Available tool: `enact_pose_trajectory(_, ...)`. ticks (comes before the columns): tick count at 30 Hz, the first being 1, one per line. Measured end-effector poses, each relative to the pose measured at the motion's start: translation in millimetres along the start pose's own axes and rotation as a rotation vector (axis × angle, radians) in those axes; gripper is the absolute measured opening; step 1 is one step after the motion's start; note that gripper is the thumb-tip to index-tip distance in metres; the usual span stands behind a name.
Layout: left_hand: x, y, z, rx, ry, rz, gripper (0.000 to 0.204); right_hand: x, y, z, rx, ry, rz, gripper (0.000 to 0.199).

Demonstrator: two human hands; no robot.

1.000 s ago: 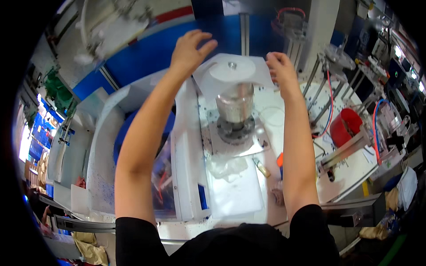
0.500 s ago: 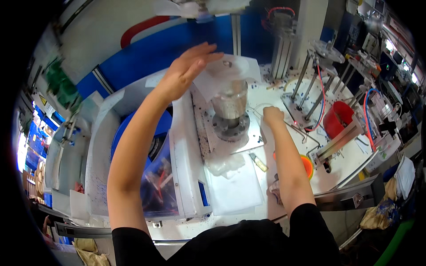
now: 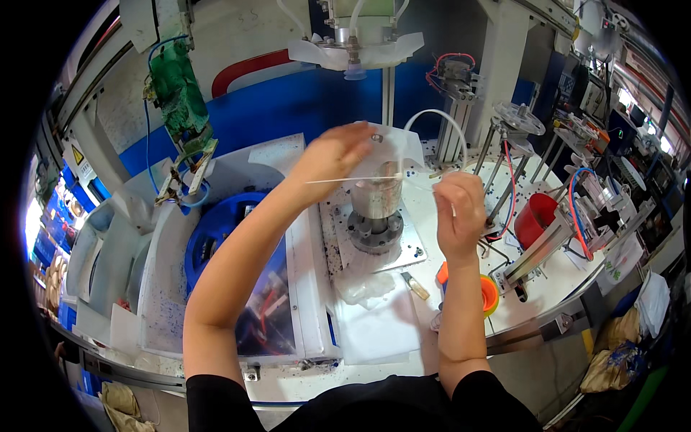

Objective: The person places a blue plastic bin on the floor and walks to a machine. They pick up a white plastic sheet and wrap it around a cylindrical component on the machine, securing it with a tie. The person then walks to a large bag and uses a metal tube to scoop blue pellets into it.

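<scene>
My right hand [image 3: 461, 209] is pinched closed at the side of a looped thin white strip that looks like a cable tie [image 3: 435, 111]. Its loop arches up between my hands, and its straight tail stretches left across my left hand [image 3: 332, 160]. That hand's fingers are stretched out and slightly blurred, with no grip on the strip to be seen. They lie in front of a translucent white plastic sheet [image 3: 403, 144]. Between and below my hands stands a shiny metal cylinder [image 3: 376, 198] on a dark round flange [image 3: 374, 234].
Overhead hangs a fixture with a suction cup [image 3: 355, 70]. At left, a white-walled bin [image 3: 313, 288] holds a blue tub [image 3: 198, 248]. To the right are a red cup [image 3: 534, 219], an orange ring-shaped roll [image 3: 489, 294] and metal posts. A knife-like tool [image 3: 415, 286] lies beside crumpled clear plastic [image 3: 366, 286].
My right hand has risen from the table and the looped white strip now shows clearly. My left hand has come lower and its fingers reach further right. The view has tilted up.
</scene>
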State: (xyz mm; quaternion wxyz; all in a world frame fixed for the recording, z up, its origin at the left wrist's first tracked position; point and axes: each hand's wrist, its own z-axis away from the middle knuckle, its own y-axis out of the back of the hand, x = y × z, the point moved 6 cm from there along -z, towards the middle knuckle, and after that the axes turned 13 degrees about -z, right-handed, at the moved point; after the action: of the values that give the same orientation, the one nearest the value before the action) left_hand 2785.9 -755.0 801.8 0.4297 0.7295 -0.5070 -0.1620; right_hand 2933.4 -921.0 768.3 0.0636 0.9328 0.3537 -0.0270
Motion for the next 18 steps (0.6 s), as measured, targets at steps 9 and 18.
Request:
enact_pose_trajectory(9,15.3,-22.7,5.1,-0.139,-0.133,-0.114,0.045,15.7,26.2,12.1,0.215,-0.263,-0.033,0.010)
enact_pose_trajectory(18,-7.0,16.1,4.6,0.001,0.143,0.379,0.052,-0.8,8.0,-19.7,-0.036,-0.113,-0.031,0.012)
